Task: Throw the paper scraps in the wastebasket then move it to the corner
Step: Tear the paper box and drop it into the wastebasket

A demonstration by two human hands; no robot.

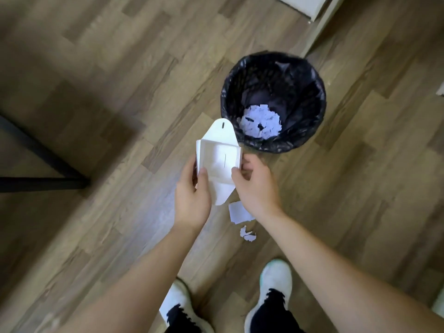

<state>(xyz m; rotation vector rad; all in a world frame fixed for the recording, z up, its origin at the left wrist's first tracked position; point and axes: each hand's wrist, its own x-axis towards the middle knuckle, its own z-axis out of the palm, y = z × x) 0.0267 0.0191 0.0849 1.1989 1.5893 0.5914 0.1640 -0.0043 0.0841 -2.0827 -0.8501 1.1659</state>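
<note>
I see both hands, left hand (pixel 192 195) and right hand (pixel 254 188), clamped on the white box (pixel 217 155); floor scraps (pixel 240 212) lie just near-side of the right hand, wastebasket (pixel 274 102) beyond.

We see a wood-plank floor (pixel 120 56) underfoot. At the left, dark metal furniture legs (pixel 40 162) meet it, and white sneakers (pixel 274 282) with dark laces stand at the bottom edge. White furniture (pixel 310 6) shows at the top right.

One wastebasket (pixel 273 102), one white box (pixel 218 159), two hands, perhaps two floor scraps (pixel 240 212)
</note>
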